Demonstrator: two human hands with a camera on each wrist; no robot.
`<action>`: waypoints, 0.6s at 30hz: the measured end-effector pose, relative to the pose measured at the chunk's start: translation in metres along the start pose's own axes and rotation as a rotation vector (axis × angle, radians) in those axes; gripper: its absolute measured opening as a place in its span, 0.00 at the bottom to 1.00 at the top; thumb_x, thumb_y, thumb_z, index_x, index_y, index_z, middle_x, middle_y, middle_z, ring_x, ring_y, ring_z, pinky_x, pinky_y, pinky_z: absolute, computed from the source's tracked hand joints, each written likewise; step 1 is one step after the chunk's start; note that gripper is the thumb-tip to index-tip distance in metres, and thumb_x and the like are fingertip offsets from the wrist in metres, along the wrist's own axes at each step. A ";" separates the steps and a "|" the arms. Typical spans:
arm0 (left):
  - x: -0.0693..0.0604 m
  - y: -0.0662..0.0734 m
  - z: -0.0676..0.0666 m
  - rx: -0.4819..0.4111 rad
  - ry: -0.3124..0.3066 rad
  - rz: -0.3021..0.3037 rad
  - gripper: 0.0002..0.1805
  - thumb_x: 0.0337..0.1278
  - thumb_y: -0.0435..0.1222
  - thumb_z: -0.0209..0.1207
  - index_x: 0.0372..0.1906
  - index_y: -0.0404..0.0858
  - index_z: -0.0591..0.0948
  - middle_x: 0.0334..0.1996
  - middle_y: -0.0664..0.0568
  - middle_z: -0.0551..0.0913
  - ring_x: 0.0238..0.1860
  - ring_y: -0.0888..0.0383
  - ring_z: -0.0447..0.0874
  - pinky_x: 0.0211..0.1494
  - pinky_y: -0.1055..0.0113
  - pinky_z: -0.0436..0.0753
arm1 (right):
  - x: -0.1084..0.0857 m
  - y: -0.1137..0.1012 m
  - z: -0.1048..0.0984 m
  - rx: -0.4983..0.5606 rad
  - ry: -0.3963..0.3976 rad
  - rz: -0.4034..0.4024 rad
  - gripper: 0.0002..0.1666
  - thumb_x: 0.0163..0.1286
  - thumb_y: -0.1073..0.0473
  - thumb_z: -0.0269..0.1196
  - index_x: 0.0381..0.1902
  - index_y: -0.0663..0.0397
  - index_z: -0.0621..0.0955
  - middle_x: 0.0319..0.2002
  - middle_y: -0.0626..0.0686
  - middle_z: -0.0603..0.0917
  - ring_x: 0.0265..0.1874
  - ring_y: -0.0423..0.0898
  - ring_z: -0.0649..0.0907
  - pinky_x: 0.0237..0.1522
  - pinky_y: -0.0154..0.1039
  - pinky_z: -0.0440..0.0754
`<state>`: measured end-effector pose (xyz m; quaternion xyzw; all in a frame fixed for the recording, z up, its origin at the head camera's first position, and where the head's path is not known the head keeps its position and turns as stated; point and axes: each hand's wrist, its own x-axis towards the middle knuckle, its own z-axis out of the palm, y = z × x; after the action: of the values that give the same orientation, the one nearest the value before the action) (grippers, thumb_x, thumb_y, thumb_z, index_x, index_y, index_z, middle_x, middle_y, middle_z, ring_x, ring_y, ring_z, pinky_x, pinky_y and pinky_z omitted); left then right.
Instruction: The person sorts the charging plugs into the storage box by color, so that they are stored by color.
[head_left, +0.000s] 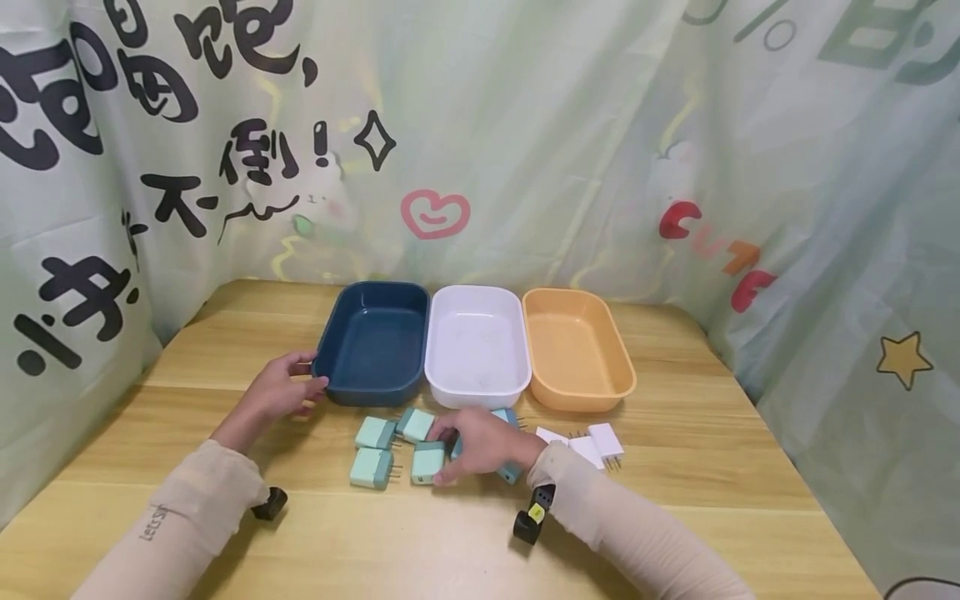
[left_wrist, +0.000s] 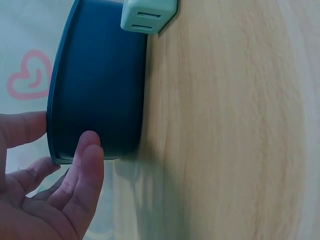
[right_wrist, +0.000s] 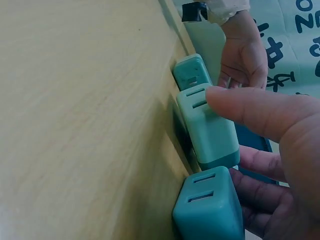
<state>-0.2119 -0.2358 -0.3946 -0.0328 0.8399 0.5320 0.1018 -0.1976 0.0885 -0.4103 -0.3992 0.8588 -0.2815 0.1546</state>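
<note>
A mint-green charger [head_left: 428,463] is pinched between the thumb and fingers of the right hand [head_left: 483,442], in front of the gap between the dark blue tray [head_left: 367,393] and the white tray [head_left: 480,397]; whether it is lifted off the wooden table [head_left: 420,550] cannot be told. The near left corner of the dark blue tray is touched by the left hand [head_left: 277,390] — its fingers loosely extended, with no firm grip shown. Three more mint-green chargers [head_left: 371,468] are seen to the left of and behind the pinched one. Blue chargers [head_left: 510,473] are partly hidden by the right hand, and white chargers [head_left: 603,442] are seen near the right wrist — just before the orange tray [head_left: 581,402].
</note>
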 end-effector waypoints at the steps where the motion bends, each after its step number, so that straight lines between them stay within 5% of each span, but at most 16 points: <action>1: 0.000 0.000 0.000 0.000 -0.001 0.001 0.35 0.67 0.34 0.56 0.73 0.28 0.55 0.64 0.27 0.63 0.45 0.44 0.82 0.43 0.56 0.84 | 0.000 0.001 0.000 0.017 0.001 0.004 0.28 0.47 0.52 0.78 0.46 0.54 0.83 0.35 0.39 0.81 0.36 0.34 0.79 0.43 0.29 0.77; 18: 0.000 -0.002 0.000 -0.025 -0.002 0.009 0.35 0.67 0.33 0.56 0.73 0.28 0.55 0.64 0.27 0.63 0.44 0.44 0.82 0.42 0.57 0.84 | -0.001 0.001 -0.010 0.143 0.054 0.000 0.26 0.49 0.53 0.78 0.44 0.56 0.83 0.33 0.42 0.82 0.33 0.39 0.81 0.41 0.34 0.80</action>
<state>-0.2113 -0.2364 -0.3960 -0.0297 0.8332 0.5431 0.0997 -0.2028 0.0935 -0.4028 -0.3793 0.8403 -0.3531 0.1594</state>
